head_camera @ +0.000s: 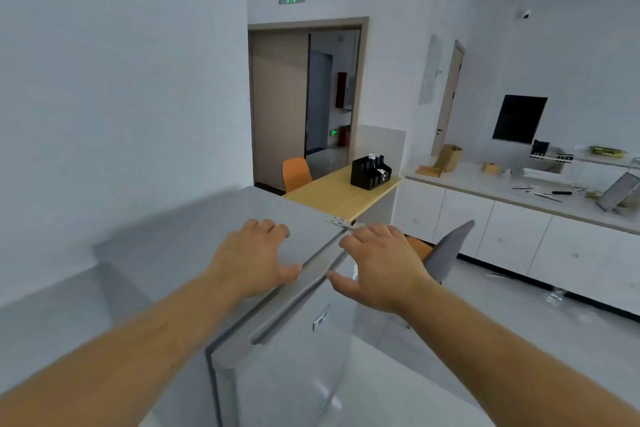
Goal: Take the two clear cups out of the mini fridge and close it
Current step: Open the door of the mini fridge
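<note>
From my remote seat, the grey mini fridge (194, 253) fills the lower frame, its flat top running back to the white wall and its door (294, 340) facing the floor side, set against the cabinet with only a dark seam showing along the edge. My left hand (254, 255) lies palm down on the fridge top, fingers spread and empty, thumb at the front lip. My right hand (379, 263) hovers over the door's upper edge by the hinge (336, 221), fingers loosely splayed, gripping nothing. The two clear cups are nowhere in view. Behind stand a wooden table (332, 192) with a black organiser (370, 173), an orange chair (296, 174) and a white counter (485, 180).
</note>
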A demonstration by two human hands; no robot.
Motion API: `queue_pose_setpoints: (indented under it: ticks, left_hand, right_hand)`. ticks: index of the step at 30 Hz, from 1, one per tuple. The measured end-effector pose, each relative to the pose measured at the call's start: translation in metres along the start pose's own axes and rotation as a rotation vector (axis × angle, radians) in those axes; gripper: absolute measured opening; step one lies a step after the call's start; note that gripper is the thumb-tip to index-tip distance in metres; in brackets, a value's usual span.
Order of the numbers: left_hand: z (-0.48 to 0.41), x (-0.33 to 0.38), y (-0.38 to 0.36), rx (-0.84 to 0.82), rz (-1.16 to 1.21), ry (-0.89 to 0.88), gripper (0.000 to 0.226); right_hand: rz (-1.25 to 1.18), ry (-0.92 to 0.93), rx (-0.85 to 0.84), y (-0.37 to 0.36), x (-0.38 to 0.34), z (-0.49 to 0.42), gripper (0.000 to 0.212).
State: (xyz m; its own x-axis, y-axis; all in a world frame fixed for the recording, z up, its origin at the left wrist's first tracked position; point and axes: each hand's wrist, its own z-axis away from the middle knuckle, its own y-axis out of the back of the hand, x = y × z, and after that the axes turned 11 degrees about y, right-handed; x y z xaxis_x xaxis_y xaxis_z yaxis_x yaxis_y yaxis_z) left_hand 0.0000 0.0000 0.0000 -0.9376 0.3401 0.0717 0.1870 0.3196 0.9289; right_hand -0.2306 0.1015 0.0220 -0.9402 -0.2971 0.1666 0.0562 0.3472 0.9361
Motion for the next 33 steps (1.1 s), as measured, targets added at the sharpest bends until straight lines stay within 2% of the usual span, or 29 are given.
queue_pose_setpoints:
  ticks: [4, 8, 14, 17, 21, 24, 27, 33]
  left_hand:
    - [0.010, -0.024, -0.023, -0.068, 0.016, 0.070, 0.079]
    - [0.016, -0.037, -0.041, -0.107, 0.082, 0.135, 0.075]
    - [0.016, -0.043, -0.054, -0.072, 0.139, 0.155, 0.061]
    - [0.014, -0.043, -0.056, -0.077, 0.148, 0.147, 0.060]
    - [0.013, -0.044, -0.059, -0.078, 0.155, 0.144, 0.058]
    - [0.013, -0.046, -0.060, -0.068, 0.157, 0.131, 0.057]
    - [0.013, -0.047, -0.061, -0.066, 0.163, 0.129, 0.058]
    - [0.011, -0.048, -0.065, -0.045, 0.145, 0.129, 0.060]
  right_hand:
    - [-0.012, 0.108, -0.065, -0.027, -0.031, -0.015, 0.075]
    - [-0.065, 0.166, -0.029, -0.049, -0.049, -0.022, 0.070]
    - [-0.198, 0.231, 0.062, -0.073, -0.072, -0.019, 0.036]
    - [-0.238, 0.258, 0.110, -0.084, -0.082, -0.016, 0.026]
    - [-0.276, 0.277, 0.160, -0.090, -0.089, -0.014, 0.029]
    - [-0.365, 0.209, 0.202, -0.091, -0.094, -0.010, 0.029]
    - [-0.420, 0.155, 0.197, -0.092, -0.098, -0.008, 0.027]
    - [-0.420, 0.164, 0.156, -0.091, -0.098, -0.008, 0.028]
